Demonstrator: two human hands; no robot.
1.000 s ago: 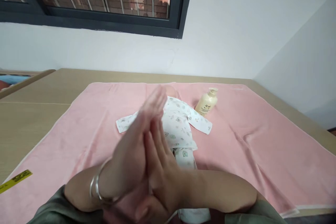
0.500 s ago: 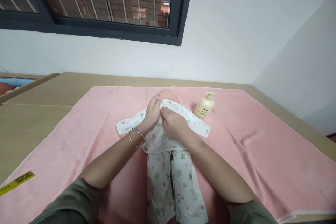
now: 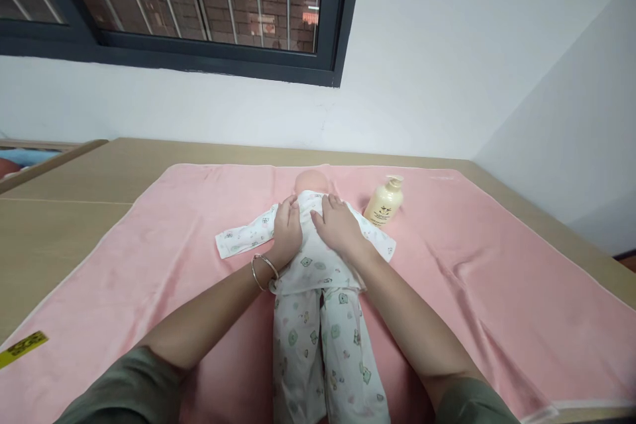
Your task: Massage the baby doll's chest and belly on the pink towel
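A baby doll (image 3: 318,271) in a white printed top and trousers lies on a pink blanket (image 3: 173,232), its bare head (image 3: 311,181) at the far end and its sleeves spread to both sides. My left hand (image 3: 287,232) lies along the left side of the doll's chest, fingers extended toward the shoulder. On the right side of the chest rests my right hand (image 3: 340,225), flat, with its thumb apart from the fingers. Neither hand grips anything. A cream pump bottle (image 3: 385,202) stands just beyond the doll's right-hand sleeve.
The blanket covers a wooden surface (image 3: 74,212) that meets a white wall (image 3: 422,66). A dark-framed window (image 3: 209,0) with bars is above. A yellow printed strip (image 3: 24,348) lies at the left edge. Blue and reddish items (image 3: 30,157) show at far left.
My hands have moved apart from the middle of the doll's chest to its two sides. My right fingers have straightened and spread onto the top.
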